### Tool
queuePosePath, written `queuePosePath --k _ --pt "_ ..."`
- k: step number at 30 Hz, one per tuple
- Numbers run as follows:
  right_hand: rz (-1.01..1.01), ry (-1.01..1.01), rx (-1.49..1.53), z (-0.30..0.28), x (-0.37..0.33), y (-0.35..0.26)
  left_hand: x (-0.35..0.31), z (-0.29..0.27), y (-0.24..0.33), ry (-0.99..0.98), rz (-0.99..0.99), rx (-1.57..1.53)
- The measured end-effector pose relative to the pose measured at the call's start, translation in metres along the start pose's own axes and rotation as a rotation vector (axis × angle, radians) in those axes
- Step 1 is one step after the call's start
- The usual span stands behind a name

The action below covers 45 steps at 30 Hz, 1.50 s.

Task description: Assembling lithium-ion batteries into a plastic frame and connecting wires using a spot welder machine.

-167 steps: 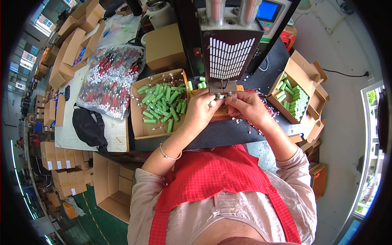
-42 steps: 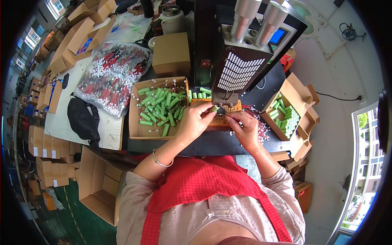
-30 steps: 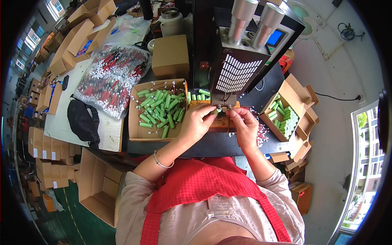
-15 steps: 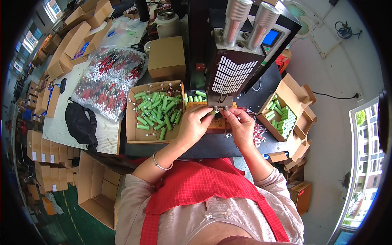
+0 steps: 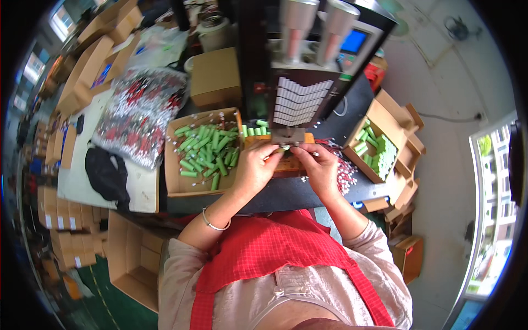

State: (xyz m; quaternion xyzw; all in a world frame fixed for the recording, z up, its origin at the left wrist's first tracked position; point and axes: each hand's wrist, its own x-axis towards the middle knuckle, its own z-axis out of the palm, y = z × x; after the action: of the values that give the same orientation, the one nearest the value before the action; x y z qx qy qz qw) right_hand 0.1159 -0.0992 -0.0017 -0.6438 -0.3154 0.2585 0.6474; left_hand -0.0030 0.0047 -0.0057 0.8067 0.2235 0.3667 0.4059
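Both my hands work close together under the head of a dark bench machine [image 5: 302,102], which looks like a spot welder with two silver cylinders and a blue screen. My left hand [image 5: 257,166] is closed in a pinch on a green cylindrical battery cell [image 5: 284,148], mostly covered by the fingers. Beside it, my right hand [image 5: 321,170] pinches at the same spot, and whatever lies in its fingertips is too small to name. Below the fingers is an orange-brown block [image 5: 287,166]. A short row of green cells [image 5: 255,132] stands just behind my left hand.
Left of my hands, a cardboard box [image 5: 172,184] holds many green cells with wires. Another open carton [image 5: 360,165] of cells sits at right, by loose red-and-black wire leads [image 5: 345,177]. Farther left lie a bag of wire leads [image 5: 137,115] and a black pouch [image 5: 105,176].
The whole view has shifted slightly, so the machine and boxes appear farther left. My hands stay together beneath the machine head, with little change in their pinch.
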Motion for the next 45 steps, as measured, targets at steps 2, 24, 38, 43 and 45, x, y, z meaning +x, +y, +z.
queuePosePath --k 2,24,38,43,45 --pt "-0.052 0.009 -0.050 -0.002 -0.002 0.000 -0.002 0.001 0.003 -0.046 -0.122 -0.045" --pt "-0.253 -0.462 -1.799 -0.229 0.054 0.056 0.016 0.203 0.030 -0.559 0.572 0.421" --pt "-0.048 -0.276 -1.392 -0.230 0.062 0.048 0.013 0.206 0.046 -0.477 0.532 0.359" --pt "-0.221 0.254 -0.592 -0.226 0.061 0.048 0.006 0.213 0.052 -0.505 -0.324 -0.672" --pt "0.026 0.338 0.010 -0.205 0.051 0.036 0.011 0.215 0.071 -0.515 -0.361 -1.023"
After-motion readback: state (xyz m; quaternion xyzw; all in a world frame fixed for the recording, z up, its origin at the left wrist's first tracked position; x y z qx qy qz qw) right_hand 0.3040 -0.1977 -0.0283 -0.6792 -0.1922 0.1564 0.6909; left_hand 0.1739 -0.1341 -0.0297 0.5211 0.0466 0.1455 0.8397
